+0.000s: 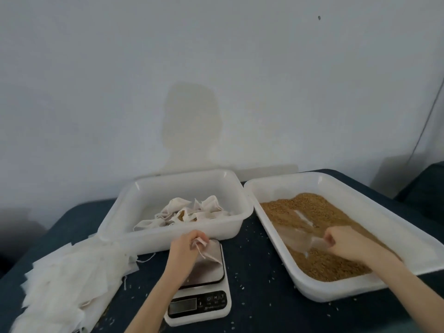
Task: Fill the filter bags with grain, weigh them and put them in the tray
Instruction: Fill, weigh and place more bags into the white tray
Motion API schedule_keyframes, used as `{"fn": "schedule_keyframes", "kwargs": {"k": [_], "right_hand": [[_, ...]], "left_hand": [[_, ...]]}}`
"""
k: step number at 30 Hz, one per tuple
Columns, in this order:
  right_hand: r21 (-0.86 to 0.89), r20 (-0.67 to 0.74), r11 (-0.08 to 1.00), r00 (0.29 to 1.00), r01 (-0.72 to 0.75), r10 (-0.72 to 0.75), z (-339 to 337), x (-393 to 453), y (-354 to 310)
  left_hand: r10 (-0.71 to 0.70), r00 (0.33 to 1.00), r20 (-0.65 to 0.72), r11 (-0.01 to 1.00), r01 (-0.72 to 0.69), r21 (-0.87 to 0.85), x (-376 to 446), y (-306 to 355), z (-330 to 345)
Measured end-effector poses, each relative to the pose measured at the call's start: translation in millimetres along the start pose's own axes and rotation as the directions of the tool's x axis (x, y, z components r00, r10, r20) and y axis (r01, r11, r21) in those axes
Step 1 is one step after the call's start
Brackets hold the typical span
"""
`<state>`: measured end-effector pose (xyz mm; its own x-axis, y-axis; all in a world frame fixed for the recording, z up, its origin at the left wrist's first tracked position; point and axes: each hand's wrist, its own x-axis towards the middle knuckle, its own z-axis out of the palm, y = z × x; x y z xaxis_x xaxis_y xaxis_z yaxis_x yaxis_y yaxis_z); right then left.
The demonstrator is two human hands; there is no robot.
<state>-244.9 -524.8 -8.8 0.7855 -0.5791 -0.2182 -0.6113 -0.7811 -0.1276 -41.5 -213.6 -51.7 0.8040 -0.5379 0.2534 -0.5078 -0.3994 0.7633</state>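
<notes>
a pale grey-white wall (216,68) fills the upper frame, with a faint yellowish stain (192,121) at centre, a small dark spot (319,18) upper right, and a thin cable (427,121) at far right.

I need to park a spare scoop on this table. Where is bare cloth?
Free: the strip between the scale and the grain tray, though dotted with spilled grains. Crowded: the left side under the empty filter bags, and behind the scale, the bag tray.

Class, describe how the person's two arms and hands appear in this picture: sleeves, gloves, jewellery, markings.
Both forearms are bare as far as the picture shows; no sleeve, glove, watch, ring or marking is visible on the left hand or the right hand. The picture is too soft to rule out small details.
</notes>
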Motion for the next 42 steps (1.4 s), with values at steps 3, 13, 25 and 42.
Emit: {"fn": "schedule_keyframes", "kwargs": {"k": [3, 13, 25, 42], "right_hand": [[-0.09, 0.054, 0.996, 0.998, -0.007, 0.012, 4.5, 4.3, -11.9], [-0.119, -0.337, 0.993, 0.939, 0.023, -0.062, -18.2, -11.1, -80.0], [0.288, -0.392, 0.804, 0.83, 0.519, -0.396, 54.6, -38.7, -207.9], [0.188, -0.37, 0.789, 0.787, 0.585, -0.495, 78.9, -14.9, -242.5]], "left_hand": [[-0.002, 0.999, 0.049, 0.981, -0.007, 0.196, -3.5, -14.1, -1.3], [0.004, 0.992, 0.123, 0.992, -0.019, 0.124, -17.1, -23.4, -23.6], [-0.089, 0.994, 0.07, 0.891, 0.111, -0.441, -44.2, -55.8, -63.3], [-0.217, 0.942, -0.258, 0.872, 0.068, -0.485, -52.7, -84.1, -50.8]]}}
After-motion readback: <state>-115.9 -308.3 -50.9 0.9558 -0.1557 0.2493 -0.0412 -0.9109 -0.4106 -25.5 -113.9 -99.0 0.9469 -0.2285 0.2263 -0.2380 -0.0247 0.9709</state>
